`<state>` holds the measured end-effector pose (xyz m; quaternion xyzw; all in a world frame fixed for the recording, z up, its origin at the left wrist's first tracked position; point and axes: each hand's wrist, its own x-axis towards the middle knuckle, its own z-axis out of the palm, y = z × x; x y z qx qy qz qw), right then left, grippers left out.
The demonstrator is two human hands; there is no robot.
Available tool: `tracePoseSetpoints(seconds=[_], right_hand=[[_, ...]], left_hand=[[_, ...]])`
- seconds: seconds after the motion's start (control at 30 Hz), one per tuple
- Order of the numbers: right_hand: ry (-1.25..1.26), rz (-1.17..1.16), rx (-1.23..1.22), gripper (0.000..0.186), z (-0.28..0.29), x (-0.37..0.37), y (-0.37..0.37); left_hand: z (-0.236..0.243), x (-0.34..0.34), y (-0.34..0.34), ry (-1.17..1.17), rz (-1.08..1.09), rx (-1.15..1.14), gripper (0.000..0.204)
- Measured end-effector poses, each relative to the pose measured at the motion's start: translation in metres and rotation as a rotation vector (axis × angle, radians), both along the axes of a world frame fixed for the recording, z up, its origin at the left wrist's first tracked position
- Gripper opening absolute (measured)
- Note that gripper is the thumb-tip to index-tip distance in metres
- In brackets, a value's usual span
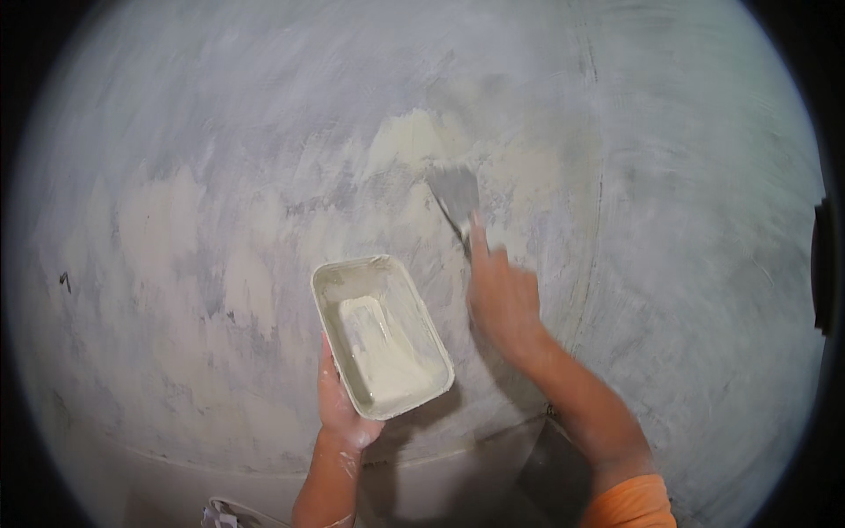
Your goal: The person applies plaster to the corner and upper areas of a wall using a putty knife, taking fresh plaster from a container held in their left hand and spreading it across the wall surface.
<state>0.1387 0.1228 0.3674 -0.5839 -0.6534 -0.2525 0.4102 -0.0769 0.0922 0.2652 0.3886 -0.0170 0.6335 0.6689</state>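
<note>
My left hand (339,403) holds a rectangular off-white tub (427,339) from below and along its left side. Inside the tub lies creamy putty (387,356), smeared up its walls. In my right hand (503,299) is a putty knife (455,194), its wide flat blade pressed to the grey wall (290,114); the forefinger stretches along it toward the blade. A fresh pale patch of putty (409,141) spreads just above the blade's edge. Spots of putty stick to my left hand and wrist. The knife's handle is mostly hidden by my fingers.
Dried, uneven putty patches (163,211) cover the wall to the left. A vertical corner line (598,176) runs down the right side, with another grey wall face (704,194) beyond it. Along the bottom, the wall meets a floor (220,484). A dark object (824,264) shows at the right rim.
</note>
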Motion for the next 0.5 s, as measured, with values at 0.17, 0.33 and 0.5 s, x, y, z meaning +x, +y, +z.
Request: tracePoseSetpoints(seconds=[0.17, 0.33, 0.5], right_hand=[[-0.169, 0.12, -0.272, 0.067, -0.053, 0.045, -0.034], [-0.039, 0.195, -0.055, 0.059, 0.0, 0.092, -0.045], [-0.185, 0.147, -0.075, 0.058, -0.027, 0.079, -0.006]], left_hand=[[0.004, 0.013, 0.008, -0.052, 0.083, 0.018, 0.063], [-0.006, 0.039, 0.015, -0.107, 0.192, -0.039, 0.06], [-0.045, 0.057, 0.019, -0.16, 0.181, -0.011, 0.057]])
